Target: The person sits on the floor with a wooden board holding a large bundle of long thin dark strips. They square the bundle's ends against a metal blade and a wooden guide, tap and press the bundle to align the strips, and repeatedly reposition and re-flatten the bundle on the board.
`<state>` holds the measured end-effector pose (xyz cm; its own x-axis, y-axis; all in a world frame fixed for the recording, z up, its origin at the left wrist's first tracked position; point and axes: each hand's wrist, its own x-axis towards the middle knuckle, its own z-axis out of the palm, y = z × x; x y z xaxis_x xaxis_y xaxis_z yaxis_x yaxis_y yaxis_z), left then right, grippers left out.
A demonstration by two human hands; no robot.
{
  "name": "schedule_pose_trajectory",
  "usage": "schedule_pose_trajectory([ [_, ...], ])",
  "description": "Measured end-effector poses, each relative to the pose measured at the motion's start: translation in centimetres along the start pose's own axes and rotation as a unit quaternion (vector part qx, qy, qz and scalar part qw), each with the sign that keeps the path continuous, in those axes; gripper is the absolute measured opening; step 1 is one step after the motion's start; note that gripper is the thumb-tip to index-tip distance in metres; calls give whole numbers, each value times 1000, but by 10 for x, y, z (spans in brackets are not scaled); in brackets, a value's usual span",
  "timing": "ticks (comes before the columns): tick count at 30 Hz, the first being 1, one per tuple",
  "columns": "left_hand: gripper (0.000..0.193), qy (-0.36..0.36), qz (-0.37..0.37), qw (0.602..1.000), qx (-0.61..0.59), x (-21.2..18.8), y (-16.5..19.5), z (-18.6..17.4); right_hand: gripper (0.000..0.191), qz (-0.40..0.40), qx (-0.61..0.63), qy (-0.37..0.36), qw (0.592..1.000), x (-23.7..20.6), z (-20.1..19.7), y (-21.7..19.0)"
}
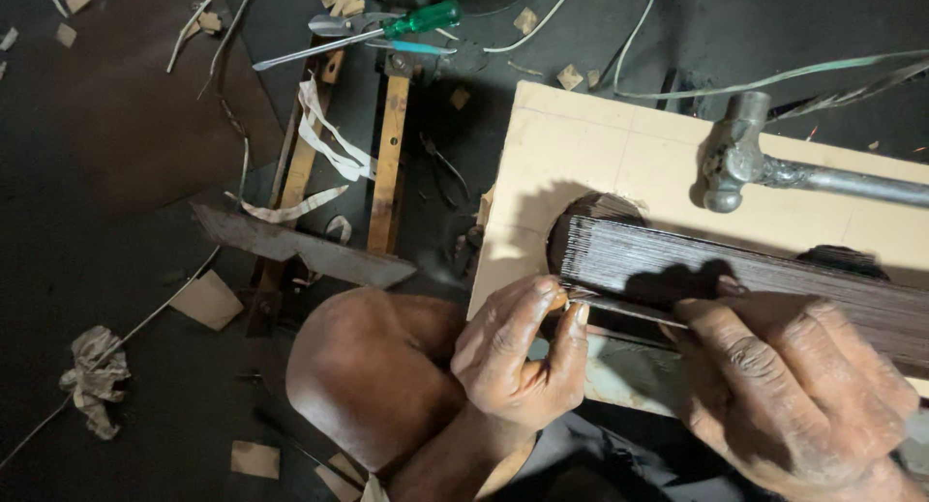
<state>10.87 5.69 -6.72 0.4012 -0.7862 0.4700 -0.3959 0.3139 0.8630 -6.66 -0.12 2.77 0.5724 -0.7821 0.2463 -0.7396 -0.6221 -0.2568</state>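
Dark workshop floor littered with cardboard scraps, pale board point(581, 154) at right of frame, stack of thin dark metal sheets point(735, 275) laid across it, stack's end sheet pinched by left hand point(518, 357), stack pressed by right hand point(803, 386), hammer point(774, 168) rested at upper right, green-handled screwdriver point(368, 33) at top.

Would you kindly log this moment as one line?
left hand: pinching end of a strip at lamination stack | right hand: pressing on stack | stack: through cream board | hammer: lying on board
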Motion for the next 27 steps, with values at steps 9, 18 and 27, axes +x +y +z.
schedule_pose_trajectory([
  [9, 32, -17, -8, 1000, -13, 4, 0, 1, 41, -8, 32, -43, 999, -8, 0, 12],
  [18, 37, -56, -16, 997, -57, 10, -6, -5, 55, -20, 23, -77, 997, -10, -1, 14],
  [27, 40, -36, -38, 993, -109, 2, -12, -2, 45, -73, 24, -22, 997, -2, 9, 7],
])
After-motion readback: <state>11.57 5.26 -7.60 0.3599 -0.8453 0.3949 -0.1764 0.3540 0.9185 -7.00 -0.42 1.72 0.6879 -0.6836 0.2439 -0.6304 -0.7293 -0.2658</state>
